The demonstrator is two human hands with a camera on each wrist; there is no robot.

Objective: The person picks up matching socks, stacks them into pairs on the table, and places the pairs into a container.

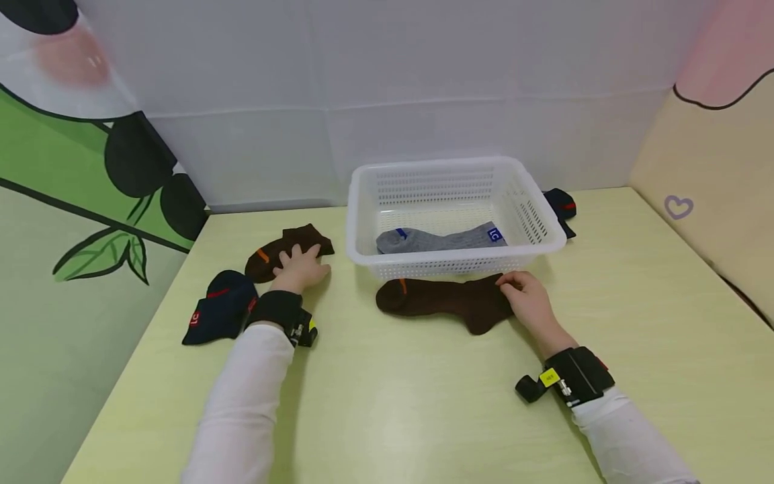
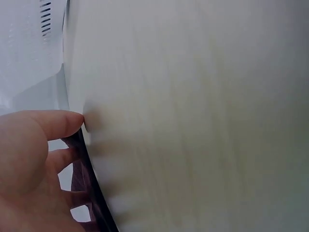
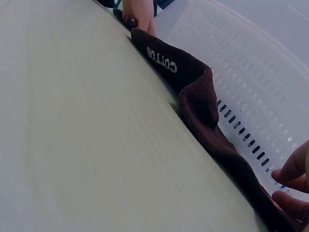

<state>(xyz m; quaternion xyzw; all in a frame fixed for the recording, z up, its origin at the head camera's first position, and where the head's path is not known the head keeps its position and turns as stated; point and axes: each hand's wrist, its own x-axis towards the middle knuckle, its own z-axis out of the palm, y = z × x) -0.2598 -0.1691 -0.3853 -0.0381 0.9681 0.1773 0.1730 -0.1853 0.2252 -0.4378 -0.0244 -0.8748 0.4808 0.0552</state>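
A brown sock [image 1: 435, 298] with an orange toe mark lies flat in front of the white basket [image 1: 456, 261]. At the sock's right end, my right hand [image 1: 532, 306] pinches the cuff between thumb and fingertips; the right wrist view shows "COTTON" lettering on this sock [image 3: 166, 60]. Over on the left, a second brown sock [image 1: 266, 262] is partly covered by my left hand [image 1: 300, 270]. The left fingers are spread and rest on it, their tips touching the fabric. In the left wrist view only a dark edge of that sock shows beneath the fingers.
A grey sock [image 1: 444, 240] with a blue label lies inside the basket. One navy sock [image 1: 220, 309] with red marks lies folded near my left wrist. Another dark sock [image 1: 561, 205] shows partly behind the basket's right side. A pale wall stands behind the table [image 1: 393, 403].
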